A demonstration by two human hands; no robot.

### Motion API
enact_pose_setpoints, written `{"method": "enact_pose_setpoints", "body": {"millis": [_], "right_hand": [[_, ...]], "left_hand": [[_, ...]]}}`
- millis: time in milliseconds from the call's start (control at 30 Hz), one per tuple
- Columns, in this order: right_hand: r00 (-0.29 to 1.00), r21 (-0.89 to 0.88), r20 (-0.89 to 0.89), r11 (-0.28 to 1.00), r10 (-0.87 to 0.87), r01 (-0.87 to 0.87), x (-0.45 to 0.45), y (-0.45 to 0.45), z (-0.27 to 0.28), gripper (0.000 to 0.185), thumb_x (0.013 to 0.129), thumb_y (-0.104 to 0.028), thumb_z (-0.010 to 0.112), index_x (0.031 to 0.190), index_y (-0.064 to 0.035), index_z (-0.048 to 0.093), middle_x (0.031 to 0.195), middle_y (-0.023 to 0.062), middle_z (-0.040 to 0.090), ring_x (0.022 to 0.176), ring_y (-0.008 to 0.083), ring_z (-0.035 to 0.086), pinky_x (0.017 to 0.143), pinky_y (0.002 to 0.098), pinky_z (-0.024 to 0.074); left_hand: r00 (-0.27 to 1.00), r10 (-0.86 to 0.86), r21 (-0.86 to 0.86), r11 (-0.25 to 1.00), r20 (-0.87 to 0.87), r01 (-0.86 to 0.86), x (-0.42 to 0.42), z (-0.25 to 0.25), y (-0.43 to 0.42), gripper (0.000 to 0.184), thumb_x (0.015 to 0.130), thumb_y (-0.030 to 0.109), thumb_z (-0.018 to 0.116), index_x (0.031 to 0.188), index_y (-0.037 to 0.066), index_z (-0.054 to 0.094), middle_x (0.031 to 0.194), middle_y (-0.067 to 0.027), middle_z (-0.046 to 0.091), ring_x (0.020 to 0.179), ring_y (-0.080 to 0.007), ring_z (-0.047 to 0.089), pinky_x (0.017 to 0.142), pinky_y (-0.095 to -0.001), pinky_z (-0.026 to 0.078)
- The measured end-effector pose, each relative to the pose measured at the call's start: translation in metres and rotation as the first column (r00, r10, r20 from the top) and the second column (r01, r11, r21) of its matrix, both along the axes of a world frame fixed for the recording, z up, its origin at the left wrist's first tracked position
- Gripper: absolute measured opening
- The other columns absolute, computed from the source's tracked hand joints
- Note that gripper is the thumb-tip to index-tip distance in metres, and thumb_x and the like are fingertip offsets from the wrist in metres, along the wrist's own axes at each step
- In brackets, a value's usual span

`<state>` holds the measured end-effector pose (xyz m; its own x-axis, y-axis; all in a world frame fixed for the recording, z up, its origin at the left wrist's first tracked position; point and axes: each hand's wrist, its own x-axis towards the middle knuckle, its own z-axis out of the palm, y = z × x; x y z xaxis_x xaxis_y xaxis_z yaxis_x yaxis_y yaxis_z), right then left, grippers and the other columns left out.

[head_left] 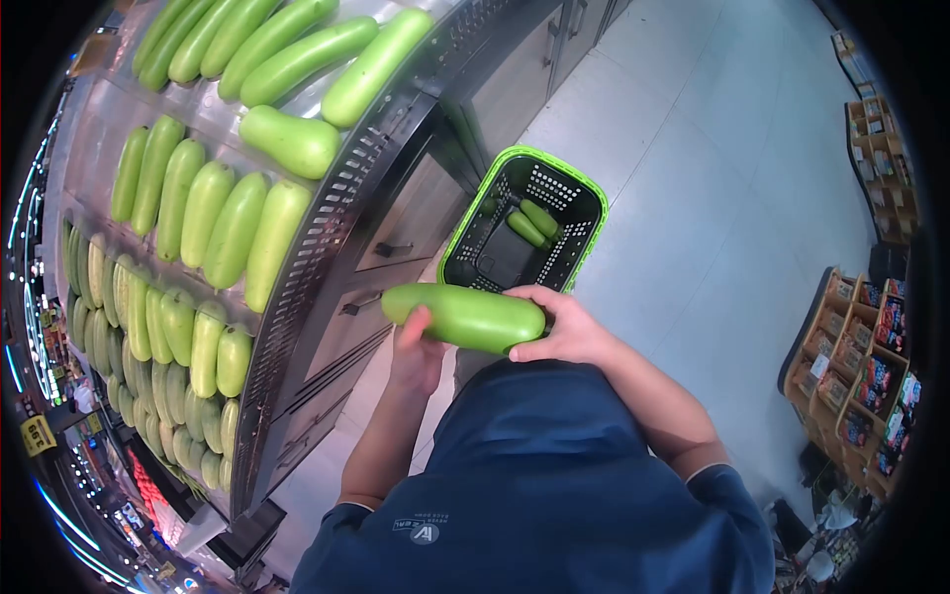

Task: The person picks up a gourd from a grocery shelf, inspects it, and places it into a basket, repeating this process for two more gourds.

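A large, smooth, light-green bottle gourd (pixel 465 315) lies level across both my hands, in front of my body. My right hand (pixel 556 325) grips its thick right end, thumb on the near side and fingers round the far side. My left hand (pixel 418 354) holds the narrower left part from the near side, a fingertip showing against the skin; its other fingers are partly hidden. Just beyond the gourd, a black shopping basket (pixel 457 230) with a bright green rim stands on the floor. Two small green squash-like vegetables (pixel 526 229) lie inside it.
On the left, a tiered display shelf (pixel 322 203) with a perforated black edge carries rows of bottle gourds (pixel 237 230) and smaller, darker gourds (pixel 173 391). Drawers with handles (pixel 391 249) sit below it. Wooden racks of packaged goods (pixel 853 371) stand at the right.
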<state>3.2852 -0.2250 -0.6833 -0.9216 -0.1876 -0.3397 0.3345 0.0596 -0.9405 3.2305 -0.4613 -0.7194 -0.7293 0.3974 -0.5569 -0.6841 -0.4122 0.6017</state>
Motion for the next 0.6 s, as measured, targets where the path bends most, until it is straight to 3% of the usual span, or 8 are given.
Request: {"method": "enact_pose_setpoints", "body": {"millis": [133, 200, 233, 300, 367, 433, 500, 600], "right_hand": [[0.960, -0.089, 0.277, 0.995, -0.026, 0.053, -0.003, 0.022, -0.034, 0.065, 0.070, -0.019, 0.078, 0.124, 0.0019, 0.049, 0.110, 0.0114, 0.059, 0.103, 0.0188, 0.056, 0.092, 0.0314, 0.0444], [0.831, -0.106, 0.546, 0.975, -0.107, 0.196, -0.007, 0.033, -0.062, 0.062, 0.072, -0.027, 0.074, 0.119, 0.0056, 0.049, 0.107, 0.0158, 0.059, 0.096, 0.0212, 0.059, 0.079, 0.0335, 0.0507], [0.819, -0.107, 0.564, 0.974, -0.105, 0.199, -0.010, 0.040, -0.082, 0.062, 0.072, -0.027, 0.074, 0.119, 0.0056, 0.049, 0.107, 0.0158, 0.059, 0.096, 0.0212, 0.059, 0.079, 0.0335, 0.0507], [0.664, 0.085, 0.708, 0.962, -0.241, 0.260, -0.015, 0.055, -0.142, 0.065, 0.071, -0.030, 0.075, 0.118, 0.0063, 0.049, 0.105, 0.0162, 0.059, 0.092, 0.0225, 0.061, 0.073, 0.0352, 0.0524], [0.604, 0.145, 0.714, 0.919, -0.354, 0.366, -0.014, 0.071, -0.212, 0.073, 0.068, -0.038, 0.076, 0.118, 0.0080, 0.049, 0.102, 0.0167, 0.061, 0.085, 0.0241, 0.063, 0.064, 0.0360, 0.0524], [0.550, 0.295, 0.726, 0.909, -0.413, 0.294, -0.026, 0.090, -0.277, 0.075, 0.068, -0.041, 0.076, 0.117, 0.0091, 0.049, 0.096, 0.0171, 0.063, 0.078, 0.0255, 0.065, 0.061, 0.0364, 0.0529], [0.557, 0.447, 0.724, 0.892, -0.407, 0.071, -0.049, 0.111, -0.337, 0.073, 0.068, -0.044, 0.075, 0.114, 0.0081, 0.053, 0.093, 0.0171, 0.064, 0.072, 0.0241, 0.066, 0.061, 0.0350, 0.0539], [0.592, 0.511, 0.737, 0.842, -0.326, -0.174, -0.086, 0.148, -0.415, 0.065, 0.068, -0.050, 0.073, 0.104, 0.0029, 0.063, 0.102, 0.0182, 0.065, 0.085, 0.0251, 0.067, 0.073, 0.0345, 0.0538]], "left_hand": [[0.988, -0.135, 0.047, 0.990, 0.078, 0.131, -0.017, -0.022, 0.032, 0.045, 0.091, 0.036, 0.056, 0.122, 0.005, 0.049, 0.120, -0.0093, 0.055, 0.108, -0.0217, 0.056, 0.090, -0.0384, 0.044], [0.943, -0.306, -0.152, 0.934, 0.134, 0.325, -0.021, -0.048, 0.047, 0.045, 0.090, 0.036, 0.057, 0.121, 0.004, 0.048, 0.120, -0.0101, 0.054, 0.106, -0.0223, 0.056, 0.089, -0.0375, 0.044], [0.939, -0.306, -0.150, 0.932, 0.156, 0.329, -0.019, -0.068, 0.050, 0.045, 0.090, 0.036, 0.057, 0.121, 0.004, 0.048, 0.120, -0.0101, 0.054, 0.106, -0.0223, 0.056, 0.089, -0.0375, 0.044], [0.915, -0.246, -0.381, 0.851, 0.320, 0.362, -0.008, -0.113, 0.052, 0.045, 0.094, 0.032, 0.052, 0.124, 0.000, 0.043, 0.116, -0.0143, 0.055, 0.106, -0.0258, 0.055, 0.090, -0.0413, 0.045], [0.905, -0.141, -0.390, 0.867, 0.402, 0.309, 0.003, -0.136, 0.050, 0.038, 0.093, 0.026, 0.053, 0.119, -0.002, 0.047, 0.111, -0.0157, 0.056, 0.101, -0.0265, 0.057, 0.087, -0.0400, 0.047], [0.883, -0.071, -0.424, 0.857, 0.463, 0.292, 0.015, -0.154, 0.046, 0.030, 0.092, 0.021, 0.052, 0.112, -0.002, 0.052, 0.105, -0.0148, 0.058, 0.096, -0.0257, 0.059, 0.086, -0.0394, 0.047], [0.855, -0.055, -0.454, 0.829, 0.516, 0.327, 0.033, -0.168, 0.037, 0.028, 0.092, 0.020, 0.053, 0.110, -0.001, 0.053, 0.101, -0.0133, 0.059, 0.093, -0.0233, 0.060, 0.083, -0.0359, 0.048], [0.824, -0.026, -0.507, 0.777, 0.566, 0.373, 0.052, -0.186, 0.030, 0.024, 0.092, 0.019, 0.054, 0.106, 0.000, 0.055, 0.096, -0.0117, 0.061, 0.089, -0.0204, 0.061, 0.080, -0.0321, 0.049]]}}
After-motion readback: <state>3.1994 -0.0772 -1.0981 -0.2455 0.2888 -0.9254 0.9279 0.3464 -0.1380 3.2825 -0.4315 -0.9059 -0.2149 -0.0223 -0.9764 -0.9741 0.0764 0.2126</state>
